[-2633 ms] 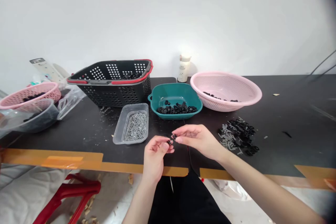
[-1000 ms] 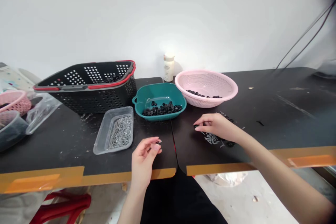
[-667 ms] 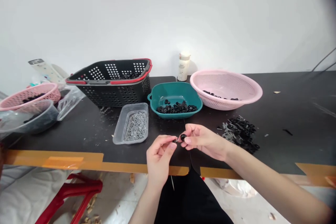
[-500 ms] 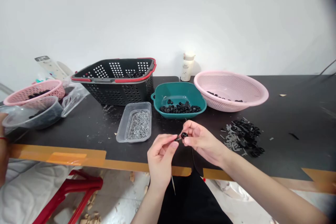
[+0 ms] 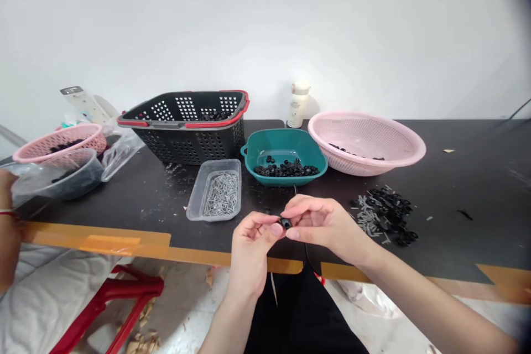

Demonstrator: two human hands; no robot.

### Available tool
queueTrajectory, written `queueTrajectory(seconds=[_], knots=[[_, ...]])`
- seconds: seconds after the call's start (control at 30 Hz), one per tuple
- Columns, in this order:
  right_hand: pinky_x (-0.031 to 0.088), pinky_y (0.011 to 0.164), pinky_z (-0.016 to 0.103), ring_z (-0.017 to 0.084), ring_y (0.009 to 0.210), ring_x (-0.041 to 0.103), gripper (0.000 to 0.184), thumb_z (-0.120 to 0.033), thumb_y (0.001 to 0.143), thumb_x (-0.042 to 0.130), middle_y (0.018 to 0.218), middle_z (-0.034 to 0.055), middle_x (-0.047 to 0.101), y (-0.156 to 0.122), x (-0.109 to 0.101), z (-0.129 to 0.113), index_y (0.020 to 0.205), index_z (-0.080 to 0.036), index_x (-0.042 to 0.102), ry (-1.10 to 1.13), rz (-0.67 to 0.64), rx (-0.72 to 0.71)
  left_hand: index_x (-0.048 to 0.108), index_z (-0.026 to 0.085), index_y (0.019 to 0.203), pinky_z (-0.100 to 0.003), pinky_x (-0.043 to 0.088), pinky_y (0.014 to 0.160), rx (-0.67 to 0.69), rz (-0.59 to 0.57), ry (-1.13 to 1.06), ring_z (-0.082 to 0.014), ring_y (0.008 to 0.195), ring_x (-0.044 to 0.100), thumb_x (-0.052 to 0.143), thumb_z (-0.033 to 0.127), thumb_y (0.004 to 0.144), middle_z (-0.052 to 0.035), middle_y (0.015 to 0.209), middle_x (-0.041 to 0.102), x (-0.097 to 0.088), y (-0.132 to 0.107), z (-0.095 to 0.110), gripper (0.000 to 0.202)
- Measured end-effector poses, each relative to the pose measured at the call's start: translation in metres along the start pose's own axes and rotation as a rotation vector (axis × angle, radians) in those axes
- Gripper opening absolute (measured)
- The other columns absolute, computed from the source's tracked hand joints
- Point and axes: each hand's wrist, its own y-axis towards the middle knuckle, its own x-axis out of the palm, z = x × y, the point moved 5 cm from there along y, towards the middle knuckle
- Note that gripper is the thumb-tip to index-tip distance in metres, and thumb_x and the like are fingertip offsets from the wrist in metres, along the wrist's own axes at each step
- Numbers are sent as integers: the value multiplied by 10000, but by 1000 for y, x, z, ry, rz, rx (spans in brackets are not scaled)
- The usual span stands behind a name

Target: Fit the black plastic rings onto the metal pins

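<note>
A small black plastic part (image 5: pixel 285 223) sits between my two hands above the table's front edge. My left hand (image 5: pixel 254 249) pinches its left side with thumb and forefinger. From the right, my right hand (image 5: pixel 321 227) grips the same part between thumb and fingertips. Fingers cover most of it, so its full shape is hidden. Beyond the hands stand a clear plastic tray (image 5: pixel 192 211) of small metal pins (image 5: pixel 222 194) and a teal basin (image 5: pixel 286 181) holding many black parts. A heap of black parts and metal pins (image 5: pixel 384 215) lies right of my right hand.
A black basket with red handles (image 5: pixel 186 144) and a pink colander (image 5: pixel 369 168) stand at the back, with a white bottle (image 5: pixel 297 105) between them. At left are a pink basket (image 5: pixel 25 150), a clear bowl (image 5: pixel 83 182) and another person's arm (image 5: pixel 7 232). A red stool (image 5: pixel 120 293) stands below.
My fingers have closed in around the black part, bringing both hands together. The gap with a thin pin between them no longer shows. The view has shifted slightly.
</note>
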Motion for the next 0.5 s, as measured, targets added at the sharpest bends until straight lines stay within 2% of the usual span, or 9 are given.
queueTrajectory(seconds=[0.13, 0.23, 0.33, 0.5], knots=[[584, 718, 258, 126, 754, 677, 239, -174, 661, 849, 851, 14, 723, -6, -3, -3, 878, -231, 769, 1, 60, 32, 741, 196, 673, -181, 589, 615, -19, -13, 27, -76, 590, 659, 893, 312, 572, 27, 626, 692, 3, -3, 3, 216], [596, 698, 243, 126, 738, 699, 240, -170, 655, 854, 812, 8, 743, -9, -3, -3, 870, -231, 766, 40, 85, 56, 750, 193, 701, -173, 595, 613, 9, -9, 77, -77, 612, 665, 880, 308, 597, 19, 648, 702, 5, -7, 7, 203], [595, 687, 216, 112, 726, 702, 242, -145, 650, 853, 802, 2, 748, -12, -2, -5, 860, -229, 766, 52, 86, 52, 749, 182, 705, -172, 600, 596, 16, -15, 120, -87, 623, 673, 871, 315, 610, 9, 659, 708, 6, -11, 10, 204], [610, 698, 246, 129, 745, 708, 226, -137, 661, 842, 821, 17, 751, -14, 1, -8, 855, -222, 762, 35, 64, 40, 739, 169, 703, -183, 603, 571, 32, -15, 160, -95, 603, 673, 862, 340, 619, 6, 646, 700, 7, -14, 11, 227]])
